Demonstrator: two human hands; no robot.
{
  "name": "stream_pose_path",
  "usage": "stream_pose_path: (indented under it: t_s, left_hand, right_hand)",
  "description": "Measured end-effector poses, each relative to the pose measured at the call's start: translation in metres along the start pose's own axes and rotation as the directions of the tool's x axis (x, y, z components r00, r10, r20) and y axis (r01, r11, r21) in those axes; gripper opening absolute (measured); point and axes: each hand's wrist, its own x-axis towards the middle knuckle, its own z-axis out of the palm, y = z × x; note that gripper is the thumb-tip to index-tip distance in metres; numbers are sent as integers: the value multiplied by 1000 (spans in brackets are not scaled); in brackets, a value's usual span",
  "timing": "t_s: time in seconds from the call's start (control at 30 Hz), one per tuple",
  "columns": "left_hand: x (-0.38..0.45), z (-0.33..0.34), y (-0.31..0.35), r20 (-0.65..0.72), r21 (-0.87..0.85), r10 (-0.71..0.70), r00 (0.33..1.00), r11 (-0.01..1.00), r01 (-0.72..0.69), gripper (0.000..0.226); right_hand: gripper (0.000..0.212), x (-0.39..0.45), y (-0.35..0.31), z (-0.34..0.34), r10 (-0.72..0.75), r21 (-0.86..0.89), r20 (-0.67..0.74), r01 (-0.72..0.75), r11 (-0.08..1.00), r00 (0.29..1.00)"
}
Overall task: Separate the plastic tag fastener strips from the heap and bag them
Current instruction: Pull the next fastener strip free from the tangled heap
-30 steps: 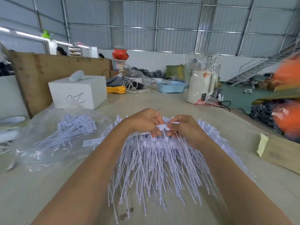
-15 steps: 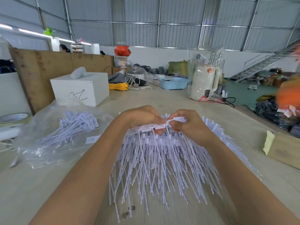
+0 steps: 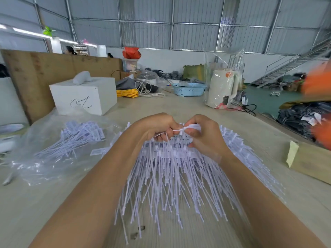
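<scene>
Here both hands' fingers (image 3: 172, 130) pinch one fastener strip (image 3: 179, 130) above the heap (image 3: 170, 176)

A single wide-angle view sits at the person's head, facing forward and down along both forearms. The near table (image 3: 53, 208) fills the lower frame close up; the far wall (image 3: 179, 56) and metal roof curve across the top.

We reach both forearms forward from the near edge, wrists close together at mid-table. Our left hand (image 3: 159, 127) curls its fingers and pinches a strip (image 3: 176, 130). Our right hand (image 3: 204, 136), fingers bent, pinches the same strip's head, knuckles nearly touching the left.
</scene>
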Motion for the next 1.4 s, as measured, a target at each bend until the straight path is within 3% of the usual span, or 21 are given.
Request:
stream_pose_path:
  t_s: [0.07,0.13,0.2,0.27,0.4,0.47,0.6,0.77,0.83,1.0,1.03,1.17,1.23,1.3,1.4]
  left_hand:
    - [-1,-1,3,20,27,0,1000,1000,0,35]
    - [-4,-2,5,44,41,33,998,999,-35,38]
    - [-7,-3,6,-13,52,123,992,991,-122,36]
    - [-9,-2,7,-55,100,211,976,974,-205,32]
    - [-13,-1,9,108,272,63,992,958,-90,22]
    - [-18,-6,10,104,389,17,994,920,-57,17]
    - [-27,-20,13,-68,548,74,995,836,-25,21]
    - [-37,-11,32,-137,619,290,947,771,-146,16]
    - [-37,-4,36,-124,538,381,916,802,-261,15]
    - [-22,13,33,-109,119,507,855,860,-495,10]
    - [-15,19,27,-89,109,508,856,860,-499,11]
    - [12,35,2,47,408,390,920,833,-374,13]
    - [16,33,-5,72,372,337,939,864,-338,18]
    - [15,27,-5,85,340,315,945,883,-324,21]
    - [12,22,-4,58,336,323,945,885,-323,16]
  right_hand:
    - [12,2,5,-3,24,-66,-47,-27,997,999]
    - [3,6,15,-14,163,-77,-144,-175,982,976]
    - [9,8,21,-31,395,257,-159,-349,901,905]
    - [7,8,19,-47,509,565,-54,-394,725,859]
    - [7,9,12,-58,453,717,104,-383,583,885]
    - [7,10,14,-59,448,704,105,-384,597,888]
    - [6,7,26,-52,523,592,138,-494,637,841]
    - [8,5,30,-48,553,539,155,-539,647,819]
    - [7,7,27,-57,544,580,114,-500,643,831]
    - [8,12,29,-86,424,749,59,-321,580,904]
    - [9,11,31,-91,393,774,57,-289,563,918]
    - [15,6,31,-104,297,814,105,-253,522,949]
    - [18,4,27,-103,254,805,184,-294,515,949]
    - [11,1,19,-93,238,745,284,-370,555,929]
    - [7,0,9,-68,299,497,363,-454,739,883]
